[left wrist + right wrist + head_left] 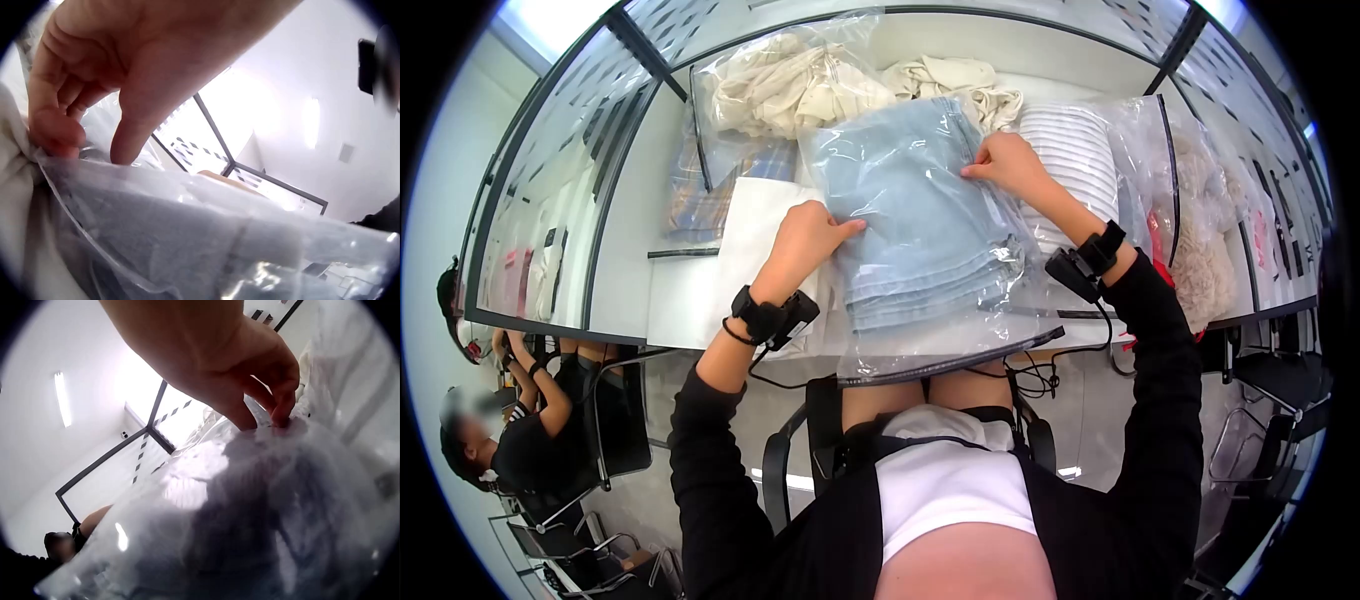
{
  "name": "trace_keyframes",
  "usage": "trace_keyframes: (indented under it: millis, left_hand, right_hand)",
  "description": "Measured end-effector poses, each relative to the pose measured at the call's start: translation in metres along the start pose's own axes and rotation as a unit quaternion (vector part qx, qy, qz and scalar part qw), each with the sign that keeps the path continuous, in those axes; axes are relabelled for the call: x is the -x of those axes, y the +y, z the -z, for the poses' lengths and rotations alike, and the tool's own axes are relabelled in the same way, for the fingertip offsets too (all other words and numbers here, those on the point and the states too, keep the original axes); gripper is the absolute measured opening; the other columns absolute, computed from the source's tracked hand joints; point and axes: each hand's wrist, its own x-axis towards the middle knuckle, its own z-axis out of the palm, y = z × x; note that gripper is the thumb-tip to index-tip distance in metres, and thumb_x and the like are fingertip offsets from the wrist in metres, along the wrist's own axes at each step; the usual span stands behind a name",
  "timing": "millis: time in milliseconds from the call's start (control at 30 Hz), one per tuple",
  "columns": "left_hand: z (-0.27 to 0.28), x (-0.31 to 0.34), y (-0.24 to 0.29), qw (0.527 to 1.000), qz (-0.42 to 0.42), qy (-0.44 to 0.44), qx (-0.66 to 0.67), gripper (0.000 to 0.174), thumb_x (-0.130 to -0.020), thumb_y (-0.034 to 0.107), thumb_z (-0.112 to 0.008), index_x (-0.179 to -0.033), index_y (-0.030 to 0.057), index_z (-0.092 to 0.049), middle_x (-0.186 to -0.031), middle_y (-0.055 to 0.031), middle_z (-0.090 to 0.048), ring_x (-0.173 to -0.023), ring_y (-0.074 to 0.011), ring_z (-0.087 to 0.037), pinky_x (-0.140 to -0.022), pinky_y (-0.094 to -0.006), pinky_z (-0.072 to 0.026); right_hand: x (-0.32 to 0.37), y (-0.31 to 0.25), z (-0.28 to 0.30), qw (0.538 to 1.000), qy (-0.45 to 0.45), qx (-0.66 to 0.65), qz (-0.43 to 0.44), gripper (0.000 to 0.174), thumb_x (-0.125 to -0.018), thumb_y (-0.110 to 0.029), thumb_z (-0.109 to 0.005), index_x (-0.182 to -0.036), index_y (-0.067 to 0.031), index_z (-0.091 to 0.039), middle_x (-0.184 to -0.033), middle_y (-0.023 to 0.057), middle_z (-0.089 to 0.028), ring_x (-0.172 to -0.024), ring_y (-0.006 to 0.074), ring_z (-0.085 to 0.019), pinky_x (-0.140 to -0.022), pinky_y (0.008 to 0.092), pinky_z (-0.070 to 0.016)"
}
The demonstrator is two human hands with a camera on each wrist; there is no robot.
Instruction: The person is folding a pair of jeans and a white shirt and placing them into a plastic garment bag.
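A clear plastic zip bag (960, 340) lies in front of me with a folded light blue garment (915, 195) inside, its dark slider strip along the near edge. My left hand (802, 245) holds the bag's left side, thumb on the film and the other fingers curled at the edge. In the left wrist view the thumb (134, 134) presses the plastic a little apart from the fingertips. At the upper right side, my right hand (1012, 165) pinches the film between thumb and forefinger; the right wrist view shows those fingertips (281, 415) drawn together on it.
Behind lie bagged cream cloth (790, 85) and a loose cream cloth (945, 75). White fabric (750, 215) and a bagged plaid item (700, 190) are at the left. Bagged white ribbed material (1065, 150) and fluffy beige items (1200, 260) stand right. Partitions (615, 170) border the table.
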Motion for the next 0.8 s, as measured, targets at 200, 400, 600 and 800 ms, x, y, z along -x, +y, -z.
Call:
trace_keyframes:
  millis: [200, 400, 600, 800]
  left_hand:
    - [-0.002, -0.008, 0.010, 0.993, 0.053, -0.066, 0.083, 0.039, -0.070, 0.028, -0.069, -0.053, -0.0051, -0.059, -0.048, -0.0108, -0.057, -0.041, -0.0172, -0.055, -0.047, -0.0263, -0.0449]
    - [-0.008, -0.008, 0.002, 0.995, 0.034, -0.035, 0.086, 0.032, -0.069, 0.024, -0.068, -0.054, -0.0032, -0.061, -0.048, -0.0091, -0.057, -0.043, -0.0160, -0.056, -0.047, -0.0252, -0.0447]
    - [-0.012, -0.012, -0.010, 0.989, 0.012, -0.012, 0.145, 0.027, -0.068, 0.022, -0.067, -0.055, -0.0011, -0.061, -0.049, -0.0077, -0.057, -0.044, -0.0141, -0.056, -0.048, -0.0252, -0.0441]
    - [0.017, -0.011, 0.004, 0.990, -0.030, -0.014, 0.136, 0.027, -0.067, 0.022, -0.067, -0.057, -0.0019, -0.060, -0.051, -0.0075, -0.057, -0.047, -0.0128, -0.054, -0.048, -0.0251, -0.0423]
  right_hand:
    - [-0.011, 0.008, -0.017, 0.999, -0.038, -0.010, 0.011, 0.029, -0.061, -0.030, -0.074, -0.062, -0.0024, -0.065, -0.061, 0.0131, -0.061, -0.060, 0.0267, -0.060, -0.055, 0.0338, -0.0464]
    - [-0.020, 0.023, -0.019, 0.992, -0.066, -0.104, 0.018, 0.025, -0.061, -0.024, -0.072, -0.065, -0.0005, -0.065, -0.060, 0.0111, -0.061, -0.055, 0.0192, -0.058, -0.054, 0.0291, -0.0450]
    - [-0.020, 0.009, -0.007, 0.999, 0.024, 0.012, 0.048, 0.028, -0.060, -0.027, -0.066, -0.056, -0.0004, -0.056, -0.052, 0.0122, -0.054, -0.049, 0.0230, -0.053, -0.049, 0.0327, -0.0414]
    - [-0.013, -0.004, 0.039, 0.995, -0.051, 0.076, 0.039, 0.032, -0.061, -0.033, -0.064, -0.052, -0.0043, -0.053, -0.050, 0.0065, -0.053, -0.047, 0.0180, -0.051, -0.046, 0.0303, -0.0400]
